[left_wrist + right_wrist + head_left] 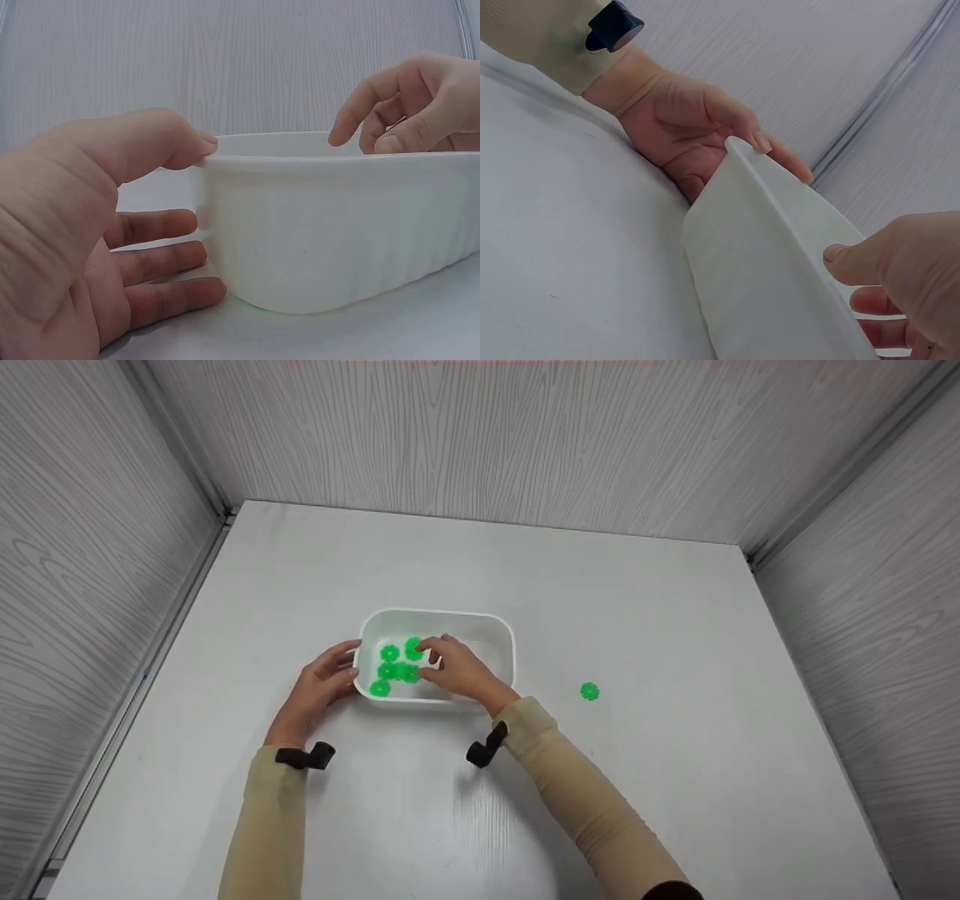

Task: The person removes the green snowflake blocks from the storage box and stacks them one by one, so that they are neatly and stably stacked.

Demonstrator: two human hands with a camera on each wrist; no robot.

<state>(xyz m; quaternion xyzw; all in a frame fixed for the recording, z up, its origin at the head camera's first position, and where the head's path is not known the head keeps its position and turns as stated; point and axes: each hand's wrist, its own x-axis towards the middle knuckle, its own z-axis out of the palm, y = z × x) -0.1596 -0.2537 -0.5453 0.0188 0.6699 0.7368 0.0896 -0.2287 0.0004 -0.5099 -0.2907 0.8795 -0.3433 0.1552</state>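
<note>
A white plastic bin (495,660) stands on the table, with several small green flower-shaped discs (380,688) in its left half. At the bin's left end is my left hand (315,690). In the left wrist view its thumb (161,135) rests on the rim while three straight fingers (161,262) lie against the outer wall. My right hand (461,667) reaches into the bin over the front side. Its thumb and forefinger are spread apart beside the discs, and nothing shows between them. Both wrist views hide the discs behind the bin's wall.
One more green disc (590,691) lies on the white table (675,780), right of the bin. Grey wood-grain panels (487,442) rise behind the table and at both sides. Each sleeve bears a small black wrist camera (486,745).
</note>
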